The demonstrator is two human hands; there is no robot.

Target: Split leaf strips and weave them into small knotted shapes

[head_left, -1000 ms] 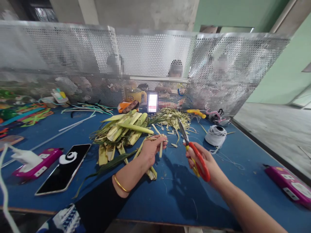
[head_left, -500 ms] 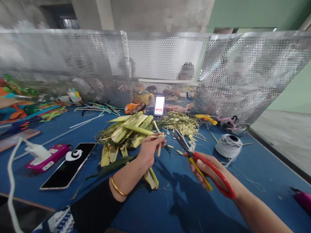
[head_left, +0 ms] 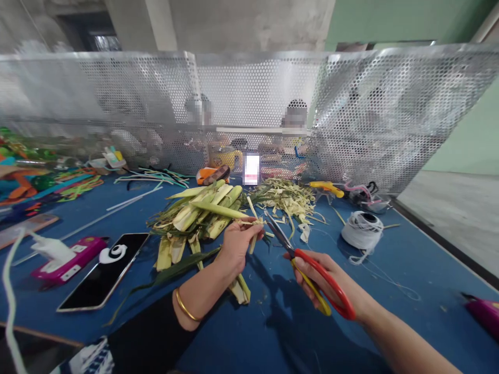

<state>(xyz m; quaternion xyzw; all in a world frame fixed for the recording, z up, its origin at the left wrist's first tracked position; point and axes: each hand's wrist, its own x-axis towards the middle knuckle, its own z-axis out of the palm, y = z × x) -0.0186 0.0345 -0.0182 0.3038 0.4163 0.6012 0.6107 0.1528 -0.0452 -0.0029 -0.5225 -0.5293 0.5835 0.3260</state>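
Note:
In my left hand (head_left: 236,243) I pinch a small bundle of pale husk strips (head_left: 252,208), crossed over one another at my fingertips. My right hand (head_left: 317,272) grips a pair of scissors (head_left: 323,278) with red and yellow handles. The blades point up and left, their tips close to the strips; whether they touch, I cannot tell. Behind and left of my left hand lies a pile of green and yellow corn husks (head_left: 206,208). Cut husk scraps (head_left: 292,200) are heaped beyond the scissors.
A roll of white string (head_left: 362,231) stands right on the blue table (head_left: 234,343). To the left lie a black phone (head_left: 107,272) and a magenta power strip (head_left: 70,259). A glue gun (head_left: 327,188) lies before the perforated metal screen (head_left: 249,93); people sit behind it.
The scissors have moved left, bringing their tips up to the strips. My left hand keeps its pinch. The whole view has shifted slightly.

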